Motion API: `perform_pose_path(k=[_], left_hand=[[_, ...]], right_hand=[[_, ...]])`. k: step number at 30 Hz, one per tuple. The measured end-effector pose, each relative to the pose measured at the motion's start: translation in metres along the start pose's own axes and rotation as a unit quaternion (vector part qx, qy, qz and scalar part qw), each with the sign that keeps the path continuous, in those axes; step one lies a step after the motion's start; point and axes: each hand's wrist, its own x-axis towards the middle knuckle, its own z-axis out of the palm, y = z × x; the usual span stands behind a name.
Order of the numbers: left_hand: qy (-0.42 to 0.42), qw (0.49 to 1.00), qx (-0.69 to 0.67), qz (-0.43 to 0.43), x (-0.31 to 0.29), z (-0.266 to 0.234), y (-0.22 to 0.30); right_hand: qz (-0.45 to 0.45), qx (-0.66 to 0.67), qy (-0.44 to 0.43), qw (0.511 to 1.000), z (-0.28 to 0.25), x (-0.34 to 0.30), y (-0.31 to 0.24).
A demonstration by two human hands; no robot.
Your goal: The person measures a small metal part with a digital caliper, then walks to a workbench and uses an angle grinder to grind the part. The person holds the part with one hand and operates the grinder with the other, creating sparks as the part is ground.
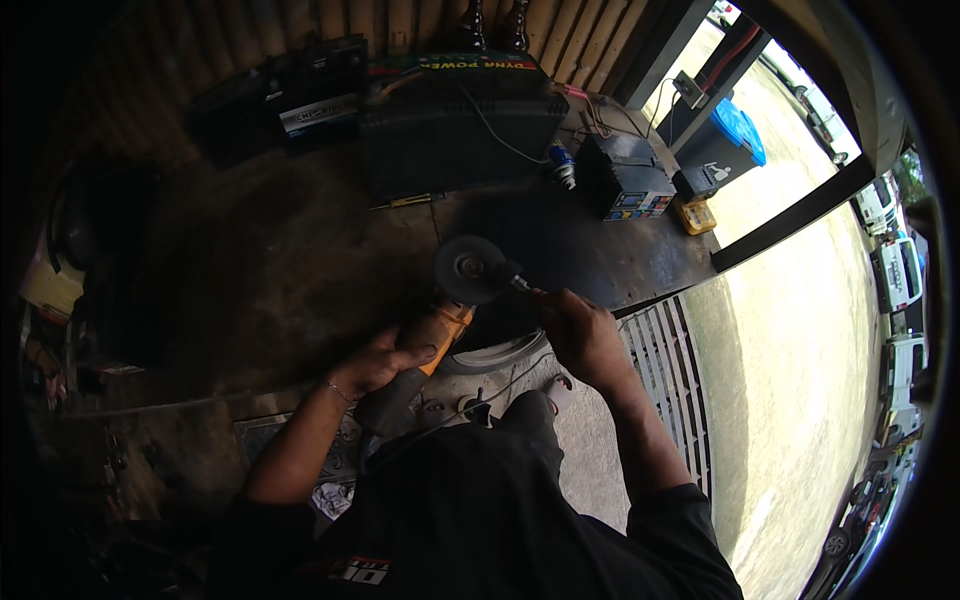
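Note:
My left hand (372, 362) is wrapped round the body of an orange and dark angle grinder (441, 334). Its round grey disc (469, 268) faces up, above the near edge of the dark workbench (300, 250). At the disc's right edge, my right hand (580, 332) is closed on a small metal piece (520, 284) with a dark end. That dark end meets or overlaps the disc's rim; whether they touch I cannot tell. The part of the piece inside my fingers is hidden. A grey cord (510, 383) passes below the grinder.
Large black batteries (315, 105) and a long dark case (460, 135) line the back. A spray can (562, 165), a black box-shaped device (625, 178) and a yellow meter (696, 215) stand at right. A screwdriver (415, 200) lies mid-bench. Below are a tire (495, 355) and a floor grate (668, 360).

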Motion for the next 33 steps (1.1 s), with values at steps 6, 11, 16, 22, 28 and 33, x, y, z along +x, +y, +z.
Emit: perform_pose_path(k=[6,11,16,22,28,33], left_hand=[[0.002,1.000,-0.001,-0.003,-0.001,0.000,0.002],[0.006,1.000,0.000,-0.008,0.000,0.000,0.002],[-0.002,1.000,0.007,0.007,0.002,-0.001,0.001],[-0.006,1.000,0.005,0.001,0.001,-0.002,0.001],[-0.005,1.000,0.008,0.007,0.002,-0.002,-0.001],[-0.007,1.000,0.001,0.000,0.001,-0.002,0.001]], right_hand=[[-0.042,-0.007,-0.006,0.999,-0.008,0.007,-0.002],[-0.023,-0.045,-0.033,0.998,-0.018,0.012,-0.003],[-0.022,-0.037,-0.046,0.998,-0.023,0.016,-0.007],[-0.032,-0.032,-0.052,0.998,-0.028,0.019,-0.011],[-0.020,-0.032,-0.067,0.997,-0.032,0.021,-0.012],[-0.057,-0.020,-0.056,0.997,-0.032,0.019,-0.004]])
